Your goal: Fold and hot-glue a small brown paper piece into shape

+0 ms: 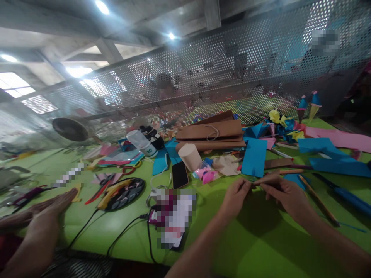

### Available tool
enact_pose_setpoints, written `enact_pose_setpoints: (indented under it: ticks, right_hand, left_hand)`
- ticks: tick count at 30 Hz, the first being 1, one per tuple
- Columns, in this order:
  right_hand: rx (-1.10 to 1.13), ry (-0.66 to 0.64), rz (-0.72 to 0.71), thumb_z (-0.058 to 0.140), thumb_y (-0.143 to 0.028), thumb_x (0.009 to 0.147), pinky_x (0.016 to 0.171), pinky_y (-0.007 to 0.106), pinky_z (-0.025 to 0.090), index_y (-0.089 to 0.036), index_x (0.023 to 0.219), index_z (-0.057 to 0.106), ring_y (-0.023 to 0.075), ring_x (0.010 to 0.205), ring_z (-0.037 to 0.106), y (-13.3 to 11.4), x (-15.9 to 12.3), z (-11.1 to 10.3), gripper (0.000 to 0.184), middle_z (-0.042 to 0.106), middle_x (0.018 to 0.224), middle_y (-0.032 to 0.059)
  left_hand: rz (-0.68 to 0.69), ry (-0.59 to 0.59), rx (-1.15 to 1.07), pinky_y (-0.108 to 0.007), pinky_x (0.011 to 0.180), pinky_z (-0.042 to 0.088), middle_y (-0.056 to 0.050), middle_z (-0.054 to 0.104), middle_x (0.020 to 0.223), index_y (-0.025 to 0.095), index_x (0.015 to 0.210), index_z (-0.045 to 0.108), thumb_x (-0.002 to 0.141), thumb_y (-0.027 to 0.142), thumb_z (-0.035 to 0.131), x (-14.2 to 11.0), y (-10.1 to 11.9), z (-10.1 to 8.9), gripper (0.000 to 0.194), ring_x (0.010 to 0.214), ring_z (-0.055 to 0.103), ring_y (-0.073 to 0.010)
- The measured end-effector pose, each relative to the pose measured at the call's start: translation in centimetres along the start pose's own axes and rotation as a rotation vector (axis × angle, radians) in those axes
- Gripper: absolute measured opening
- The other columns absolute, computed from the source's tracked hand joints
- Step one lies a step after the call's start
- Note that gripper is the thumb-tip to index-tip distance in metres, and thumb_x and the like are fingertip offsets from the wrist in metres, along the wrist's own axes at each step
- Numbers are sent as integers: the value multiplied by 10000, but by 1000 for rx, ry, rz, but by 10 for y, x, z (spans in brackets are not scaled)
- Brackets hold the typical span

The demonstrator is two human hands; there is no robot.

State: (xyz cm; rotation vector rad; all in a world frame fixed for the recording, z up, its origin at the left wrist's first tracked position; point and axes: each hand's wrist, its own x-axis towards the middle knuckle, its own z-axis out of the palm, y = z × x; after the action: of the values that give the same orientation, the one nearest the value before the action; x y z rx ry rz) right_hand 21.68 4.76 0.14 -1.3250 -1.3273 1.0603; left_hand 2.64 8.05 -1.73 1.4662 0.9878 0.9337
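Over the green table (226,239), my left hand (237,196) pinches one end of a small, dark brownish piece (254,184), too small and blurred to name. At its other end, the thumb and fingers of my right hand (279,190) are closed on it too. My fingertips cover most of the piece. Just beyond my hands lies a blue paper rectangle (254,156), beside crumpled beige paper (227,165). Near my right forearm rest a pencil-like stick (317,199) and a blue-handled tool (349,199).
Another person's hands (48,210) rest at the left, near a yellow glue gun (116,193). Phones (180,175), cables, a white roll (189,156), a bottle (142,143) and folded brown sheets (210,131) crowd the table. A perforated metal screen (203,77) stands behind.
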Motion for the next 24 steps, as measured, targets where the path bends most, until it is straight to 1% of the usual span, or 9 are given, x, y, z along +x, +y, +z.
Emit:
enact_pose_setpoints:
  ticks: [5,9,11,14,16,18,20,22,24]
  right_hand:
    - [34,2,5,743,-571,814,503,279,358,-228,933,797,152,570,551,-2,-2,-1,367,657,624,2]
    - [74,38,16,737,-586,837,496,273,387,-233,926,771,138,549,534,4,-3,-4,365,676,648,1]
    - [92,41,10,736,-585,847,492,268,392,-234,937,767,132,546,527,6,-3,-4,364,683,662,0]
    - [95,12,-4,728,-570,867,494,267,412,-242,1004,790,148,588,566,5,-4,-2,360,694,694,7]
    - [78,-16,-30,710,-556,888,506,277,447,-266,1084,803,178,664,625,3,-5,2,362,740,800,28]
    - [51,-42,-84,677,-542,917,579,303,518,-306,1151,804,219,804,686,0,-6,5,355,782,973,45]
    - [18,-75,-150,651,-527,940,755,348,582,-343,1177,802,261,998,705,0,-6,8,336,789,1124,42]
    - [-2,-107,-194,644,-513,950,927,389,574,-358,1217,787,285,1157,679,2,-5,10,340,774,1237,38]
    - [-23,-141,-194,631,-508,961,966,397,573,-356,1297,746,286,1192,674,5,-6,13,386,735,1344,45]
  left_hand:
    - [4,38,-58,-263,639,361,-10,585,725,153,813,630,970,576,569,0,-1,0,455,676,488,-133]
    - [16,59,-208,-281,684,452,-79,701,863,127,954,691,984,630,532,-2,4,-1,528,713,565,-151]
    - [17,17,-258,-292,730,489,-103,735,974,124,1063,712,946,633,611,-4,8,-1,531,743,595,-154]
    - [13,-73,-310,-309,835,508,-107,747,1081,139,1142,739,862,583,759,-6,11,2,526,833,635,-168]
    - [6,-96,-359,-324,899,500,-108,747,1125,151,1200,745,837,559,798,-7,13,5,549,919,655,-194]
    - [9,-100,-413,-341,951,489,-116,735,1201,169,1300,720,841,545,802,-9,13,8,599,1030,661,-227]
    - [9,-106,-462,-354,986,481,-125,710,1290,191,1378,681,857,533,793,-10,13,9,633,1147,644,-259]
    - [12,-105,-495,-357,1002,477,-132,696,1328,198,1386,674,873,524,782,-10,14,9,617,1222,624,-278]
    - [19,-102,-529,-357,1001,482,-142,706,1308,189,1339,693,875,523,782,-10,14,9,578,1235,630,-286]
